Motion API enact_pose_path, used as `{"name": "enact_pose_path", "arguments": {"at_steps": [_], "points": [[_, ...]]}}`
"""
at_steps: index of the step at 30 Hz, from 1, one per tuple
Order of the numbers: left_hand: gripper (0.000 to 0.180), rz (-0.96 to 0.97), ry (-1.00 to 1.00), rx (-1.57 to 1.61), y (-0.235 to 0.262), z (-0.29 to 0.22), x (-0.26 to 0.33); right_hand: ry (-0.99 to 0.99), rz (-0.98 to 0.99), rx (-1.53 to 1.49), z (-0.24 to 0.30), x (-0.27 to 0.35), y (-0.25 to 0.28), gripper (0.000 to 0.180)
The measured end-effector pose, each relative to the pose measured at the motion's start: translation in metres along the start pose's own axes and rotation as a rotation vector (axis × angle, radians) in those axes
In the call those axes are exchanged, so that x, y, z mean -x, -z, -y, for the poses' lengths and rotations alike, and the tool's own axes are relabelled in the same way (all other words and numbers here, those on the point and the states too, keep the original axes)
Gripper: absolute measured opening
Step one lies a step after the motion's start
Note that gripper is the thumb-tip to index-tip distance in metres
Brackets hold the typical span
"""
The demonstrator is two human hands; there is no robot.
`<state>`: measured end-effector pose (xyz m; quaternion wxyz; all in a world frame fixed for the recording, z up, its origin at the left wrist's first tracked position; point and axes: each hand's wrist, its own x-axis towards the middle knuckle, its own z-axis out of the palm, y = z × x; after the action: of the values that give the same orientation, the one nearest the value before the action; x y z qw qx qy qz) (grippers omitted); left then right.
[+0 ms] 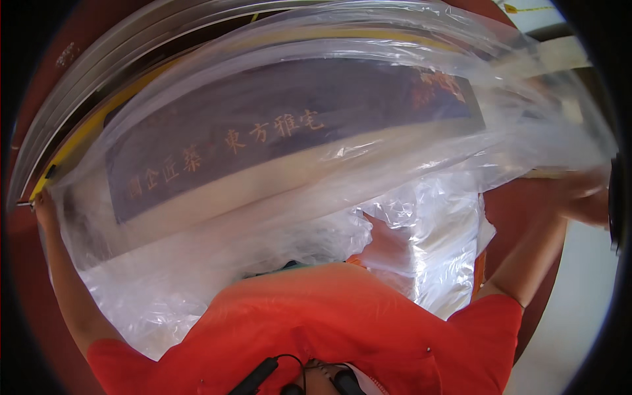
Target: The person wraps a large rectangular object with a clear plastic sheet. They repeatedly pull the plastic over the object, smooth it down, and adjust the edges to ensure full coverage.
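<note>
Plastic bag (421, 217), clear and crinkly, is stretched between both hands with a long dark-and-cream box (289, 138) mostly inside it already. Left hand (45, 205) grips the bag's edge out at the far left; right hand (582, 191) looks clamped on the other end, though it's blurred through the film so I can't tell exactly. Looks like the loose bunched end hanging toward the orange shirt (316, 316) between the arms hasn't been tidied yet.
</note>
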<state>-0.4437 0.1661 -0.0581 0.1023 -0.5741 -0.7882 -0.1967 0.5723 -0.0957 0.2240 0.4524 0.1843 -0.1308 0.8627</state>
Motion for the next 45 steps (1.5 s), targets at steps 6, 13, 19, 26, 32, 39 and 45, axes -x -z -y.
{"name": "enact_pose_path", "arguments": {"at_steps": [6,13,19,26,32,39,45], "points": [[0.028,0.100,-0.290,-0.404,0.026,0.055,0.051,0.220,0.581,-1.132,0.003,0.061,0.182,0.041],[0.030,0.151,0.187,-0.324,0.046,0.082,0.069,0.386,1.136,-2.260,0.089,-0.003,0.244,0.048],[0.033,0.053,0.162,-0.311,0.045,-0.006,0.076,-0.181,0.566,-2.562,-0.001,-0.106,0.211,0.035],[0.039,0.151,0.298,-0.402,0.062,0.118,0.111,0.094,0.894,-2.781,-0.072,0.025,0.228,0.030],[0.037,0.085,0.190,-0.226,0.045,0.124,0.085,0.176,0.775,-3.051,-0.073,-0.057,0.251,0.030],[0.028,0.038,0.009,-0.096,0.033,0.018,0.084,0.441,1.759,-2.180,0.104,0.062,0.255,0.074],[0.031,-0.054,0.064,-0.126,0.042,-0.011,0.106,0.473,0.981,-2.660,0.006,-0.036,0.267,0.044]]}}
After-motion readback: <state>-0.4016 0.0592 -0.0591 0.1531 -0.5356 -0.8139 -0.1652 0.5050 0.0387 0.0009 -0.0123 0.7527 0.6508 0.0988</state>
